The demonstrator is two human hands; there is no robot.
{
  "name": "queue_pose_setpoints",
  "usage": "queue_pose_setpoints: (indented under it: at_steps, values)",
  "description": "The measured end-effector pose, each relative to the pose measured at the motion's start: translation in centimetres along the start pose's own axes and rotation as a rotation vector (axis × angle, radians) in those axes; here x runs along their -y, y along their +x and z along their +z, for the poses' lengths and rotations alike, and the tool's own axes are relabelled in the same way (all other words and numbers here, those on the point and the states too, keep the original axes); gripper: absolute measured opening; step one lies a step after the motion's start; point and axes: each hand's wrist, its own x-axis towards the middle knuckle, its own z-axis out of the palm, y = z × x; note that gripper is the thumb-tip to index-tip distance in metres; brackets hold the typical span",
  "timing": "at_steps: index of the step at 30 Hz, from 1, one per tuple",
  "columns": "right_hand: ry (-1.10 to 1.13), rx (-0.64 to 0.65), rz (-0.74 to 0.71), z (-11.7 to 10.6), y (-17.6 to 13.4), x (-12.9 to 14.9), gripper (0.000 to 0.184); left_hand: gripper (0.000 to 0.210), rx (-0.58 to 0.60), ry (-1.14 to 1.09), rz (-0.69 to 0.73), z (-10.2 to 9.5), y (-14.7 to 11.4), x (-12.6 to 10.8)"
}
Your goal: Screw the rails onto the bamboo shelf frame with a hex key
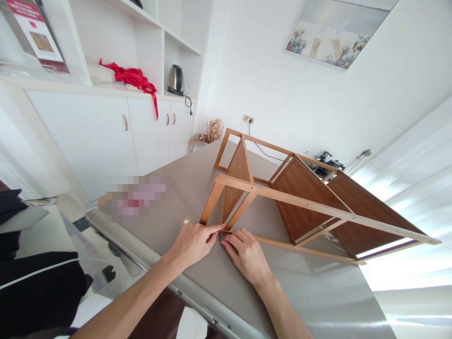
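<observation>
A wooden shelf rack (pixel 303 202) with several brown shelf panels lies on its side on the grey table (pixel 158 235). My left hand (pixel 194 242) is at its near left corner. The index finger reaches along the wood to a joint and the other fingers are curled. Close beside it, my right hand (pixel 245 254) is closed, with thumb and fingertips pinched together at the lower rail. A small greyish thing (pixel 222 236) shows at those fingertips, too small to name. The wood under both hands is partly hidden.
A blurred-out pinkish item (pixel 141 197) lies on the table's left part. Behind stand white cabinets (pixel 95 136) holding a kettle (pixel 175 79) and red ribbon (pixel 130 77). A black device (pixel 326 162) sits beyond the rack. Dark cloth (pixel 42 287) is at lower left.
</observation>
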Motion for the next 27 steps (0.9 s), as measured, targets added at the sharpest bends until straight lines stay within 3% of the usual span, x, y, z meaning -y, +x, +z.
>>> queue_pose_setpoints:
  at_steps: [16,27]
  values:
    - [0.169,0.028,0.098,0.48,-0.40,0.50,0.012,0.038,-0.005,0.058,0.016,0.21,0.01,0.16]
    - [0.036,0.053,0.062,-0.28,-0.29,0.46,0.018,0.035,-0.030,0.067,0.012,0.13,0.00,0.01]
